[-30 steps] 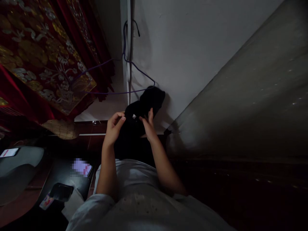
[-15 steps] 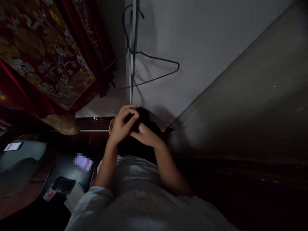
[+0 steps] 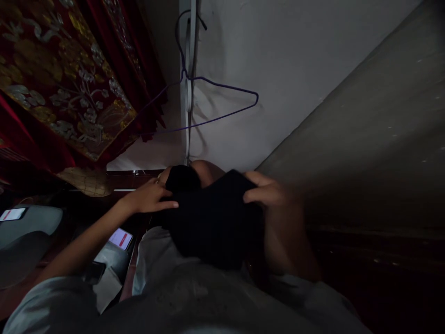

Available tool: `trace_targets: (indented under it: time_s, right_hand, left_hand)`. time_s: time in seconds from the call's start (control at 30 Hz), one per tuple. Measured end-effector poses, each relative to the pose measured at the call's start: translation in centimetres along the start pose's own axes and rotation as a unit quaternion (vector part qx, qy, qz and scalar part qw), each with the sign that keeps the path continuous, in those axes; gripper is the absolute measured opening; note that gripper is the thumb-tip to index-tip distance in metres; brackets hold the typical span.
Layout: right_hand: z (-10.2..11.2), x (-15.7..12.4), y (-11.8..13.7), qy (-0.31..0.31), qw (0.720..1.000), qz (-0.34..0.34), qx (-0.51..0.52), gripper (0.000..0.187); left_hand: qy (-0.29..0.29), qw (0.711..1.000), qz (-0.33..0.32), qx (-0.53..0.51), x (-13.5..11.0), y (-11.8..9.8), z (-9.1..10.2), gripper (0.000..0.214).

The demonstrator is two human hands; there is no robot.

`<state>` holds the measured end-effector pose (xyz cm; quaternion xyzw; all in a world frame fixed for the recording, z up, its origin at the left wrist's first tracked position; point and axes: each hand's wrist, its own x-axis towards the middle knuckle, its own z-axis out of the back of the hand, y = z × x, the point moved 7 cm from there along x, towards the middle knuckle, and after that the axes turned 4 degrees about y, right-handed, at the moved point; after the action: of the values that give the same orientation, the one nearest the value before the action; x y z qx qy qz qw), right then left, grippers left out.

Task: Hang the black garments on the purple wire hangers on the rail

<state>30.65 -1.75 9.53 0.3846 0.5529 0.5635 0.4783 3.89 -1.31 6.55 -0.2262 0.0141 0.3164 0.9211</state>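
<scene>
A piece of black cloth [image 3: 212, 218] is spread across my lap, too dark to tell what kind of garment it is. On its upper left edge lies my left hand [image 3: 148, 197], thumb on top and the other fingers partly hidden at the edge. My right hand [image 3: 266, 188] grips the upper right corner between thumb and fingers and is slightly blurred. Beyond the cloth a bare knee [image 3: 206, 171] shows, with a second dark patch of fabric [image 3: 182, 178] beside it.
A purple hanger [image 3: 222, 83] hangs on the wall ahead. Red patterned fabric [image 3: 79, 93] drapes at upper left. To my left, a lit phone [image 3: 121, 238] rests on a dark seat, and another phone [image 3: 13, 214] lies on a grey surface. A slanted wall [image 3: 365, 139] stands close on the right.
My hands, close together over the dark cloth before, have moved apart to left and right. The black cloth is now stretched out between them, and a bare knee has come into view.
</scene>
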Motion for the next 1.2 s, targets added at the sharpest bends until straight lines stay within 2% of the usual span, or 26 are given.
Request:
trace_targets:
  time_s: [0.07,0.1,0.13,0.23,0.33,0.43,0.47,0.53,0.6,0.67,0.77,0.83,1.0,1.1,1.2]
  right_hand:
    - [1.4,1.0,0.5,-0.004,0.997,-0.065,-0.039,0.014]
    - [1.9,1.9,1.1,-0.007,0.995,-0.070,-0.064,0.013]
    - [2.3,3.0,2.2,-0.017,0.995,-0.047,-0.090,0.013]
    - [2.3,7.0,5.7,-0.035,0.985,0.091,-0.145,0.017]
    - [1.4,11.0,7.4,-0.082,0.956,0.232,-0.159,0.003]
    - [0.4,14.7,6.5,-0.131,0.935,0.294,-0.151,0.020]
    - [0.2,15.8,5.8,-0.141,0.932,0.295,-0.154,0.020]
    - [0.0,17.6,4.1,-0.144,0.936,0.270,-0.176,0.006]
    - [0.4,18.4,2.8,-0.146,0.940,0.233,-0.200,0.028]
    - [1.1,17.9,2.4,-0.157,0.938,0.215,-0.220,0.046]
    - [2.1,15.8,3.6,-0.182,0.925,0.226,-0.246,0.055]
    - [2.5,14.5,4.6,-0.186,0.921,0.224,-0.258,0.055]
    - [2.2,13.3,5.4,-0.162,0.938,0.182,-0.248,0.051]
    - [1.7,13.0,5.2,-0.157,0.943,0.178,-0.235,0.050]
    - [1.1,13.1,4.9,-0.139,0.951,0.171,-0.218,0.052]
  left_hand:
    - [-0.001,0.995,0.053,0.088,-1.1,1.7,1.5,0.047]
    - [0.001,0.989,0.083,0.126,-1.7,2.5,2.2,0.046]
    - [0.003,0.980,0.114,0.161,-2.1,3.3,2.9,0.045]
    - [-0.005,0.940,0.220,0.261,-3.6,4.8,4.7,0.036]
    - [-0.021,0.885,0.332,0.326,-5.1,5.6,6.0,0.023]
    - [-0.014,0.859,0.393,0.327,-6.0,6.0,6.3,0.025]
    - [-0.011,0.857,0.402,0.321,-6.1,6.1,6.4,0.025]
    - [-0.013,0.856,0.417,0.304,-6.3,6.3,6.6,0.027]
    - [-0.019,0.857,0.431,0.282,-6.5,6.5,6.9,0.032]
    - [-0.026,0.861,0.439,0.257,-6.7,6.8,7.1,0.037]
    - [-0.056,0.880,0.422,0.209,-6.7,7.3,7.5,0.037]
    - [-0.112,0.901,0.382,0.174,-6.3,7.2,8.2,0.032]
    - [-0.272,0.938,0.197,0.089,-3.8,5.6,11.2,0.013]
    - [-0.337,0.932,0.106,0.074,-2.3,4.4,13.4,0.009]
    - [-0.414,0.904,0.058,0.090,-1.5,3.8,15.6,0.012]
